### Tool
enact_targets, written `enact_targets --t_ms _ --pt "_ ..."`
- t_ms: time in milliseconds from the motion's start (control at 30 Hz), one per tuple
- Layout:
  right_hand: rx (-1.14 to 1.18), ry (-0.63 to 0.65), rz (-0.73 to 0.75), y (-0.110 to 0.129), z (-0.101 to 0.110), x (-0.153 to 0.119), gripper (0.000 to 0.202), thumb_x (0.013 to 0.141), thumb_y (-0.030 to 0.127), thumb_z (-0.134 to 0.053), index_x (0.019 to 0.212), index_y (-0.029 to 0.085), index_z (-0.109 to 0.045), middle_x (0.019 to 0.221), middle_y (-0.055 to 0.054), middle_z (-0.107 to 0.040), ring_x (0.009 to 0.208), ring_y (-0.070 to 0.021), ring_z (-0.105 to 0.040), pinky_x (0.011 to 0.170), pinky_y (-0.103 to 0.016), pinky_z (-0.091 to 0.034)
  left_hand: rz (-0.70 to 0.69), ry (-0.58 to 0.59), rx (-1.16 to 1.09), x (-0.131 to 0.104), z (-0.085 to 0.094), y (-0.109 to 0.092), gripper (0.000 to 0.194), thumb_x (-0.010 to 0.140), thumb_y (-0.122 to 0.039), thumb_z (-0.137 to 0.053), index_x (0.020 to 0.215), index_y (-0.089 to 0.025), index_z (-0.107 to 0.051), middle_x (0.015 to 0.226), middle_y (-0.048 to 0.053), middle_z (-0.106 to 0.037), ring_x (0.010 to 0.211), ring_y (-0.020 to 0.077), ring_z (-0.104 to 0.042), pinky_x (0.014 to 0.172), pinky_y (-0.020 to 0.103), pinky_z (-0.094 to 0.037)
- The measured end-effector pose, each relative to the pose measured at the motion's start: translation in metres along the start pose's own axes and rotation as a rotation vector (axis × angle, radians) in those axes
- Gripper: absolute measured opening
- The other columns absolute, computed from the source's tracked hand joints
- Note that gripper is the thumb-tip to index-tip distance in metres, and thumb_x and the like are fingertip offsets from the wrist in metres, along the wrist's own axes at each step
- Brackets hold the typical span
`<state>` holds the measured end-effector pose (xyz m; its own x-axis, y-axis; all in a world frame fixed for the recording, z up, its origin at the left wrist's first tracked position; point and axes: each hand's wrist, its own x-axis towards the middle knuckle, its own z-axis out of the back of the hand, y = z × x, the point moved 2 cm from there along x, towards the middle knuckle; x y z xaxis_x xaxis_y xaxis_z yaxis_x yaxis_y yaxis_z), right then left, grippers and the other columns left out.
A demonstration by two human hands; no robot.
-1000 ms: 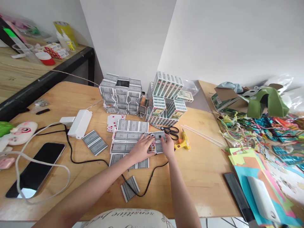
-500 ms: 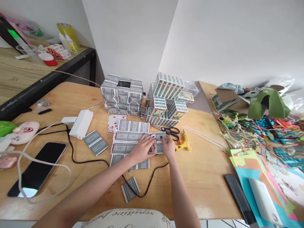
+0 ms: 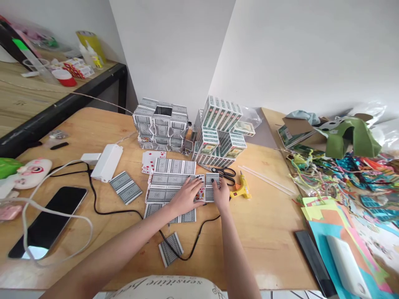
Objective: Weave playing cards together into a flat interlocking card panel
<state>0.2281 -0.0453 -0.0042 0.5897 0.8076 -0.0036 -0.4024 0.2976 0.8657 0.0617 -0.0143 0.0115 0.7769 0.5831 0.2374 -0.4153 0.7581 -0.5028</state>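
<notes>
My left hand (image 3: 187,195) lies flat with fingers spread on a panel of joined grey-backed playing cards (image 3: 166,179). Beside its fingertips a face card (image 3: 200,193) shows at the panel's right edge. My right hand (image 3: 220,193) has its thumb on top of a pair of grey-backed playing cards (image 3: 210,195) and its fingers at their right side, partly hidden. A narrow gap separates this pair from the panel. Just right of that hand lie a yellow glue gun (image 3: 242,189) and black-handled scissors (image 3: 227,172).
Behind the panel stand a hollow card structure (image 3: 162,124) and stacked card boxes (image 3: 208,139). A black cable (image 3: 199,236) loops near my forearms around a loose card piece (image 3: 171,249). Left are a phone (image 3: 50,220) and white adapter (image 3: 107,162); right, clear glue sticks (image 3: 264,180).
The pair of cards under my right hand has shifted slightly right, widening the gap beside the face card. My left hand stays almost still on the panel.
</notes>
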Motion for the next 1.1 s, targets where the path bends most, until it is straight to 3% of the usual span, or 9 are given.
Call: enact_targets --t_ms 167,467,733,1100 --pt "-0.027 0.042 0.006 0.000 -0.004 0.001 0.031 0.077 0.036 -0.049 0.100 0.017 -0.057 0.091 -0.008 -0.069 0.079 -0.0222 -0.064 0.070 -0.031 -0.046 0.003 0.003 0.016 0.000 0.000 0.000 0.063 0.077 -0.045 -0.058 0.128 -0.012 -0.042 0.135 0.015 -0.045 0.129 0.0262 -0.035 0.110 0.049 -0.021" --pt "-0.172 -0.085 -0.066 -0.001 -0.004 -0.006 0.026 0.076 0.032 -0.049 0.092 0.016 -0.061 0.084 -0.010 -0.069 0.078 -0.0255 -0.063 0.066 -0.031 -0.044 0.001 -0.001 0.039 -0.001 0.000 0.000 0.061 0.077 -0.043 -0.059 0.127 -0.012 -0.043 0.133 0.016 -0.047 0.128 0.0263 -0.037 0.110 0.048 -0.023" --pt "-0.075 -0.077 -0.065 -0.005 -0.004 -0.007 0.028 0.076 0.032 -0.048 0.097 0.016 -0.058 0.092 -0.011 -0.068 0.085 -0.0241 -0.063 0.072 -0.031 -0.045 0.006 -0.008 0.036 -0.001 0.000 -0.001 0.061 0.077 -0.044 -0.058 0.127 -0.012 -0.043 0.134 0.016 -0.047 0.128 0.0264 -0.038 0.110 0.048 -0.023" --pt "-0.078 -0.062 -0.022 0.001 0.000 -0.012 0.031 0.078 0.035 -0.046 0.095 0.014 -0.062 0.088 -0.012 -0.069 0.080 -0.0238 -0.063 0.070 -0.031 -0.045 -0.002 -0.029 0.006 -0.001 0.002 -0.001 0.061 0.076 -0.045 -0.059 0.126 -0.014 -0.043 0.132 0.015 -0.049 0.126 0.0264 -0.040 0.109 0.049 -0.024"
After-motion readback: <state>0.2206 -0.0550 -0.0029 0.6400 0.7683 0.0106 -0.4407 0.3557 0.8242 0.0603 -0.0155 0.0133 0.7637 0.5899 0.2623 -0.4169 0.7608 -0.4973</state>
